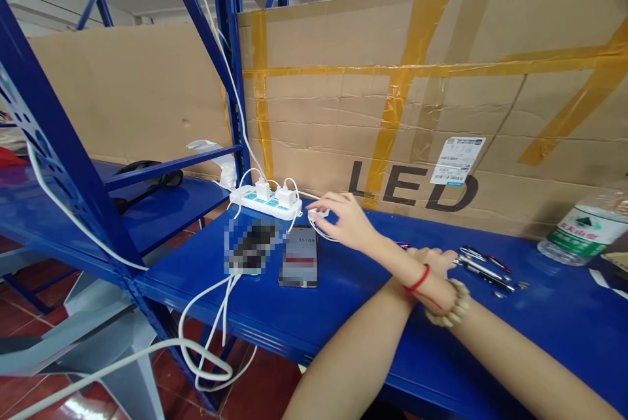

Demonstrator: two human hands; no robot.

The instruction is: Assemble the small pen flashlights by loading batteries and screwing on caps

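Note:
My forearms cross over the blue shelf top point(343, 305). My right hand point(346, 218), with a red string and a beaded bracelet at its wrist, reaches left with curved, parted fingers. Between its thumb and fingertips shows a white plug or charger point(318, 213) with a cable; whether they touch is unclear. My left hand point(434, 259) rests on the shelf, partly hidden behind the right forearm, its fingers curled. Beside it lie several metallic pens or slim tools point(483, 273). A purple slim item point(403, 245) pokes out near that hand.
A white power strip point(265, 203) with plugged-in chargers stands at the back. Two phones point(299, 256) point(255, 246) lie in front of it, with white cables point(181, 341) hanging off the edge. A water bottle point(583, 227) stands right. A large cardboard box point(318, 125) walls the back.

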